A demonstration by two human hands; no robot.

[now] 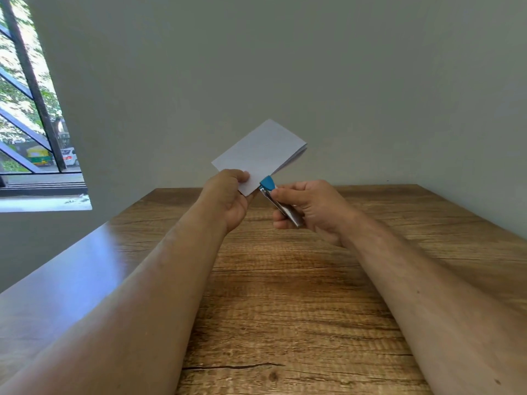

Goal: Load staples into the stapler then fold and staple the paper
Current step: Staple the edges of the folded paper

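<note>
A folded white paper [261, 151] is held up in the air above the far part of the wooden table [299, 295]. My left hand [232, 199] pinches its lower corner between thumb and fingers. My right hand [309, 208] grips a small metal stapler [278, 202] with a blue tip. The blue tip sits at the paper's lower right edge, close to my left thumb. Whether the paper lies between the stapler's jaws cannot be told.
The table runs to a plain grey wall at the back and right. A window [31, 109] with dark bars is at the far left, beyond the table's left edge.
</note>
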